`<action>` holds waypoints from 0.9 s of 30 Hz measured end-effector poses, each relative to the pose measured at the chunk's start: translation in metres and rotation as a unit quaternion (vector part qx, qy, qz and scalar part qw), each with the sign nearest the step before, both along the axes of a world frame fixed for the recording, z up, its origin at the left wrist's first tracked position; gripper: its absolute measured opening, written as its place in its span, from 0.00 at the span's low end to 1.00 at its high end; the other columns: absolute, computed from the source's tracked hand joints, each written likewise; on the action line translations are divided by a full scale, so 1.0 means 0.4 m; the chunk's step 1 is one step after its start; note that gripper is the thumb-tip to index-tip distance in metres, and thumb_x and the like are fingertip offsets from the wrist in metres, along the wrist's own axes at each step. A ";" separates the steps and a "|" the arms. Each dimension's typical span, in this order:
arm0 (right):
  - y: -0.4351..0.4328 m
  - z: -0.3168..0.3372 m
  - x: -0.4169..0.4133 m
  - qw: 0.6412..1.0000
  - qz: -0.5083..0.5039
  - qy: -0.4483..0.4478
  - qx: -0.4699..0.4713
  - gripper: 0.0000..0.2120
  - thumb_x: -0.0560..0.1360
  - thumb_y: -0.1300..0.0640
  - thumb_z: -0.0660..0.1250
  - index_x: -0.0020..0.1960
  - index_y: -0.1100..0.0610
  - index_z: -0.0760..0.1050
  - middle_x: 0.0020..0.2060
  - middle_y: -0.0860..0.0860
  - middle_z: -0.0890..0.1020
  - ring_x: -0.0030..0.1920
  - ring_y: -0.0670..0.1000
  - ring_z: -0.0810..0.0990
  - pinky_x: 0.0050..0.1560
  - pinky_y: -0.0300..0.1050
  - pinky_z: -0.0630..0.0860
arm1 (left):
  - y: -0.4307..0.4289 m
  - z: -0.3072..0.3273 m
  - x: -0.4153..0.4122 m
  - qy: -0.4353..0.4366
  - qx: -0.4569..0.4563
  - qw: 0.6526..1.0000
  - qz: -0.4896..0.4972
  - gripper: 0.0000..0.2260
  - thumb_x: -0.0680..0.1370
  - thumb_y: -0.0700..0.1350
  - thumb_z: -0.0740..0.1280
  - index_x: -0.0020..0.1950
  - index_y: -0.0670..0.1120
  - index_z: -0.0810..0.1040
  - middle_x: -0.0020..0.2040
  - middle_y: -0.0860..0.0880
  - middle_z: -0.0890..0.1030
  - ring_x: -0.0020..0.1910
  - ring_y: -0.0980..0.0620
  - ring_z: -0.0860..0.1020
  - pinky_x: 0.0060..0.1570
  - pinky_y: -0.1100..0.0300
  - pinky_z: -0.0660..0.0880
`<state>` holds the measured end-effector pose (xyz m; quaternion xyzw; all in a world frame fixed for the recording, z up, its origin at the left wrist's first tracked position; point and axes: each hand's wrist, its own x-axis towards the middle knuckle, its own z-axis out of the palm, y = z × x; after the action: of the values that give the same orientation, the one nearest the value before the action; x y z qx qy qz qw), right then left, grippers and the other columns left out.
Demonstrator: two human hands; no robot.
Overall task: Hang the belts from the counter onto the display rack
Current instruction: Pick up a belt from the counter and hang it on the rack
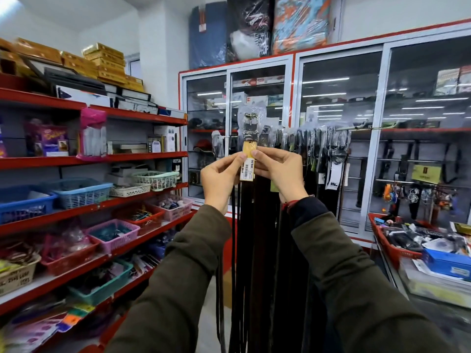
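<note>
I hold a dark brown belt [257, 225] upright in front of me, its metal buckle [251, 123] wrapped in clear plastic at the top. A yellow price tag [247, 161] hangs just below the buckle. My left hand [221, 179] pinches the tag's left edge and my right hand [277, 171] grips the tag and belt from the right. Behind the buckle runs the display rack's rail [362, 127], crowded with several hanging black belts [313, 154]. More dark straps hang down between my arms.
Red shelves [102, 159] with plastic baskets and boxes line the left side. Glass-door cabinets [339, 103] stand behind the rack. At the right, a counter [433, 284] carries a red basket [392, 245] of goods and a blue box [446, 263].
</note>
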<state>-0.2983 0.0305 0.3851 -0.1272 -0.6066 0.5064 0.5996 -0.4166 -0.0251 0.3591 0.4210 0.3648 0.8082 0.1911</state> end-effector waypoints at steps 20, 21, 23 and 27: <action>0.031 0.002 -0.008 0.996 -0.007 -0.027 -0.087 0.12 0.76 0.67 0.72 0.59 0.70 0.80 0.53 0.67 0.85 0.38 0.52 0.86 0.42 0.41 0.86 | 0.061 0.005 -0.012 -0.045 -0.067 0.996 -0.041 0.11 0.77 0.41 0.75 0.56 0.37 0.86 0.48 0.39 0.86 0.36 0.53 0.83 0.34 0.63 0.80; 0.038 0.002 -0.010 0.996 -0.013 -0.033 -0.087 0.13 0.76 0.67 0.72 0.59 0.70 0.80 0.54 0.68 0.84 0.40 0.55 0.86 0.42 0.42 0.86 | 0.070 0.004 -0.011 -0.038 -0.071 0.996 -0.031 0.11 0.77 0.41 0.75 0.56 0.37 0.86 0.49 0.38 0.87 0.37 0.51 0.83 0.34 0.61 0.81; 0.055 -0.001 -0.013 0.994 -0.036 -0.051 -0.086 0.13 0.77 0.67 0.71 0.61 0.69 0.79 0.55 0.68 0.84 0.45 0.59 0.86 0.46 0.47 0.86 | 0.088 0.000 -0.008 -0.021 -0.079 0.997 -0.007 0.10 0.77 0.41 0.75 0.56 0.38 0.86 0.51 0.36 0.87 0.40 0.48 0.84 0.41 0.55 0.83; 0.073 -0.032 -0.014 0.982 -0.135 -0.126 -0.032 0.18 0.79 0.64 0.67 0.69 0.63 0.75 0.55 0.61 0.85 0.52 0.55 0.85 0.50 0.49 0.84 | 0.113 -0.023 0.002 0.056 -0.079 0.995 0.038 0.12 0.80 0.35 0.69 0.62 0.37 0.82 0.58 0.36 0.85 0.54 0.44 0.84 0.56 0.56 0.82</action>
<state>-0.3040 0.0598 0.3724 -0.2895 -0.6379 0.4200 0.5769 -0.4156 0.0203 0.3498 0.4346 0.4536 0.7588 0.1721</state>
